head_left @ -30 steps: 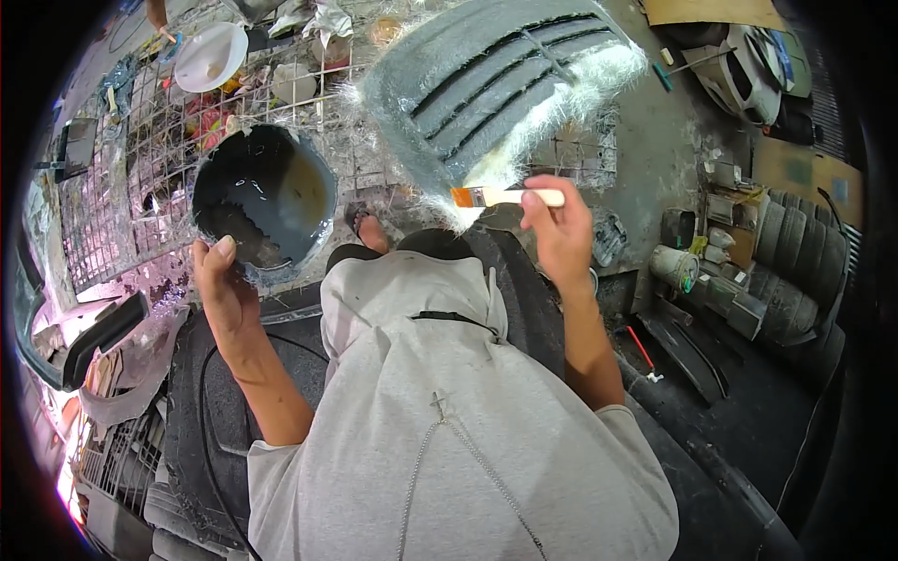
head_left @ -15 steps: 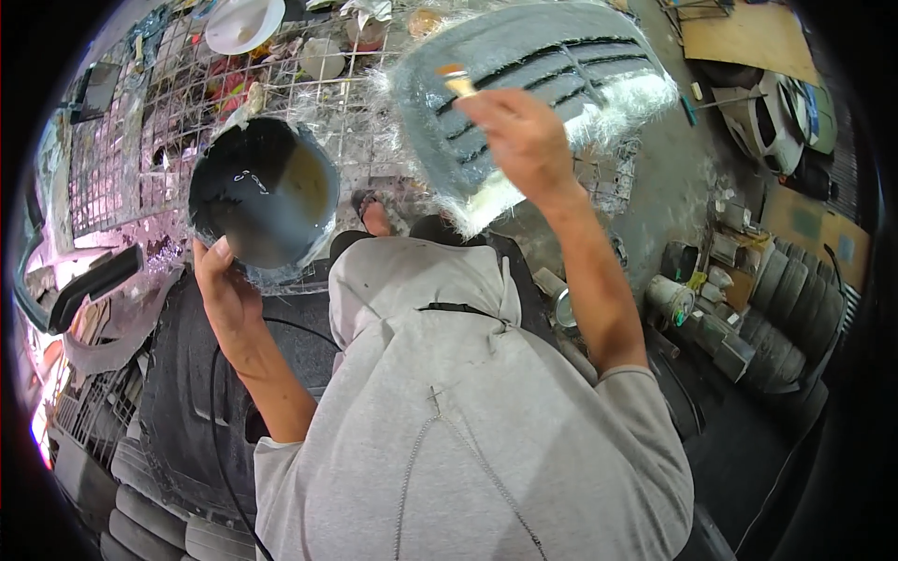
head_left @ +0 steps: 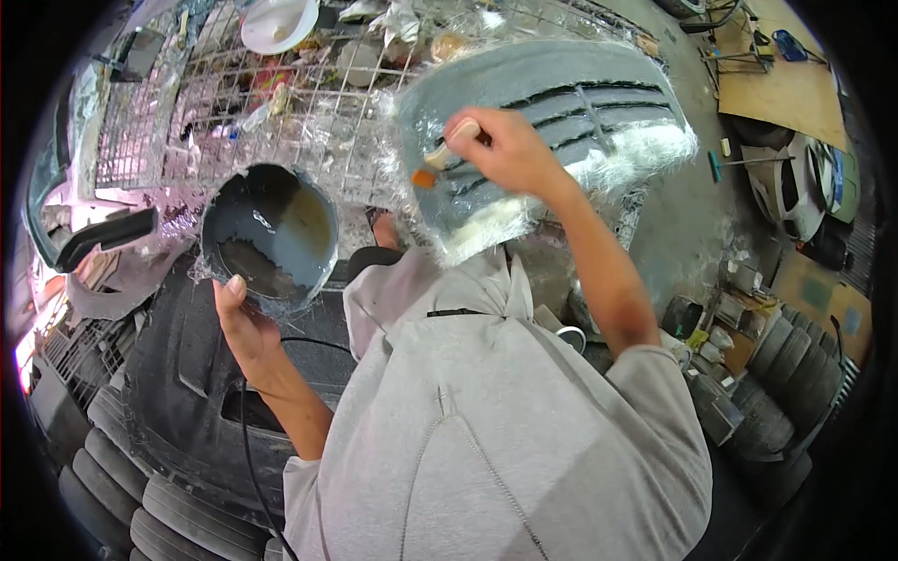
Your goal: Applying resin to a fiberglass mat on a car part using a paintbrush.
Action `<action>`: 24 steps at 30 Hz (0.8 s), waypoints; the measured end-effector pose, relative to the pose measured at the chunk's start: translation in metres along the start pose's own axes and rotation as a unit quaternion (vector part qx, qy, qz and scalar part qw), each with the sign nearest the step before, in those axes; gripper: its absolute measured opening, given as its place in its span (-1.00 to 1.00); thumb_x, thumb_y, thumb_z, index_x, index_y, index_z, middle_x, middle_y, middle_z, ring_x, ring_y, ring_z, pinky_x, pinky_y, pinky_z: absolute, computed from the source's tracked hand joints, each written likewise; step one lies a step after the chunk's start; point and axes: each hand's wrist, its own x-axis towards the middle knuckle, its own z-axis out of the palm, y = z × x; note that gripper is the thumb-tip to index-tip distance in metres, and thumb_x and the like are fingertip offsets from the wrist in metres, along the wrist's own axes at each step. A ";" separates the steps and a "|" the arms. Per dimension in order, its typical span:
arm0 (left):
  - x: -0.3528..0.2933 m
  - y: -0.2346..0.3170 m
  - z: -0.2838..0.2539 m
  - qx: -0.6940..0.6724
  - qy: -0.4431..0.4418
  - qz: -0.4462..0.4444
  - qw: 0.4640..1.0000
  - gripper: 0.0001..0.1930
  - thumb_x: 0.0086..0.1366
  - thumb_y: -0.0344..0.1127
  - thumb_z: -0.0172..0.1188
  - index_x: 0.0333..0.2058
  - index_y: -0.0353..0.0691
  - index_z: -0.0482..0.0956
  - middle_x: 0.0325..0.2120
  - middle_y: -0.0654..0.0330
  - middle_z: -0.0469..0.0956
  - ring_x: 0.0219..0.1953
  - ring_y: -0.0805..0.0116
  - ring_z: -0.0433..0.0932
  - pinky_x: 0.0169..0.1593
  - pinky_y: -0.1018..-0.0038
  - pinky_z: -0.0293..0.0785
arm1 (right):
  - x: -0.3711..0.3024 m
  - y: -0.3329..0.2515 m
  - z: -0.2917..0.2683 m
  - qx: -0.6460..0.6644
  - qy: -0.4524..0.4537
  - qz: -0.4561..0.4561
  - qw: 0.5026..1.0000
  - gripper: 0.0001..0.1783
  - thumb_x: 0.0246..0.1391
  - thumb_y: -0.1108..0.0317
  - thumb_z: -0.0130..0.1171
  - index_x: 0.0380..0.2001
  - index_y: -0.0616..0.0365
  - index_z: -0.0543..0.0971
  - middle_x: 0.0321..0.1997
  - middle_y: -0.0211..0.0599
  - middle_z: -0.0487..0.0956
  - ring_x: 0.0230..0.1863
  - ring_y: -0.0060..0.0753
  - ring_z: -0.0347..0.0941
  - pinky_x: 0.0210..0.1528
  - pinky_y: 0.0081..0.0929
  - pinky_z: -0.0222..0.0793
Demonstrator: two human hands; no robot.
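My left hand (head_left: 245, 327) grips the near rim of a dark round bucket (head_left: 313, 266), with the thumb over its edge. The bucket is tilted so its inside shows, with grey liquid in it. In my right hand (head_left: 510, 154) is a paintbrush (head_left: 440, 157), held by its pale handle. The brush's orange-brown bristles (head_left: 424, 178) are at the left part of a grey slotted panel (head_left: 561, 79); whether they touch it I cannot tell. White glass fibre strands (head_left: 645, 145) stick out along the panel's near edge, and its surface looks wet.
The panel lies on a wire mesh rack (head_left: 327, 112) holding a white bowl (head_left: 279, 23) and scraps. A black molded part (head_left: 173, 374) lies by my left arm. Several tires (head_left: 196, 514) are stacked at lower left. More tires (head_left: 790, 369) and containers stand at right.
My right hand has brought the brush down and left, its bristles swinging from up to down, over the panel's left part. The bucket sits slightly lower in view, tilted differently. The whole view has shifted.
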 end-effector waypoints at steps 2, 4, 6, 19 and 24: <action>-0.003 -0.007 -0.002 -0.007 0.030 -0.027 0.999 -0.38 0.13 -0.25 0.19 0.18 -0.32 0.36 0.02 0.10 0.50 0.02 0.20 0.52 0.13 0.32 0.44 | 0.028 0.009 -0.012 -0.022 0.068 -0.024 0.997 -0.82 0.15 0.33 0.22 -0.21 0.14 0.63 -0.41 -0.31 0.59 -0.45 -0.47 0.45 -0.35 -0.48 0.37; -0.010 -0.006 0.002 -0.004 0.020 -0.028 0.999 -0.38 0.13 -0.25 0.20 0.18 -0.31 0.37 0.02 0.11 0.50 0.02 0.20 0.52 0.13 0.31 0.44 | 0.036 0.005 -0.025 -0.052 0.141 -0.043 0.988 -0.82 0.16 0.31 0.21 -0.21 0.13 0.63 -0.42 -0.33 0.57 -0.47 -0.48 0.43 -0.37 -0.48 0.36; -0.017 -0.005 0.013 0.000 0.011 -0.028 1.000 -0.38 0.12 -0.24 0.21 0.17 -0.31 0.38 0.02 0.11 0.51 0.03 0.19 0.51 0.14 0.31 0.44 | 0.025 -0.006 -0.030 -0.001 0.264 -0.135 0.955 -0.83 0.14 0.33 0.24 -0.22 0.15 0.63 -0.42 -0.33 0.58 -0.50 -0.49 0.41 -0.40 -0.46 0.36; 0.054 0.010 0.095 0.105 -0.182 -0.068 0.975 -0.39 0.14 -0.23 0.24 0.17 -0.29 0.38 -0.05 0.15 0.55 -0.02 0.30 0.55 0.08 0.37 0.48 | -0.033 -0.092 0.035 -0.166 0.211 -0.254 0.929 -0.76 -0.01 0.42 0.27 -0.20 0.05 0.62 -0.40 -0.38 0.53 -0.39 -0.30 0.52 -0.39 -0.33 0.33; 0.095 0.017 0.103 0.115 -0.272 -0.095 0.951 -0.47 0.01 -0.35 0.32 -0.02 -0.32 0.38 -0.18 0.18 0.51 -0.19 0.43 0.50 -0.05 0.49 0.44 | -0.032 -0.093 0.065 0.212 0.315 0.063 0.923 -0.89 0.21 0.44 0.14 -0.27 0.26 0.58 -0.44 -0.33 0.61 -0.56 -0.66 0.43 -0.49 -0.58 0.34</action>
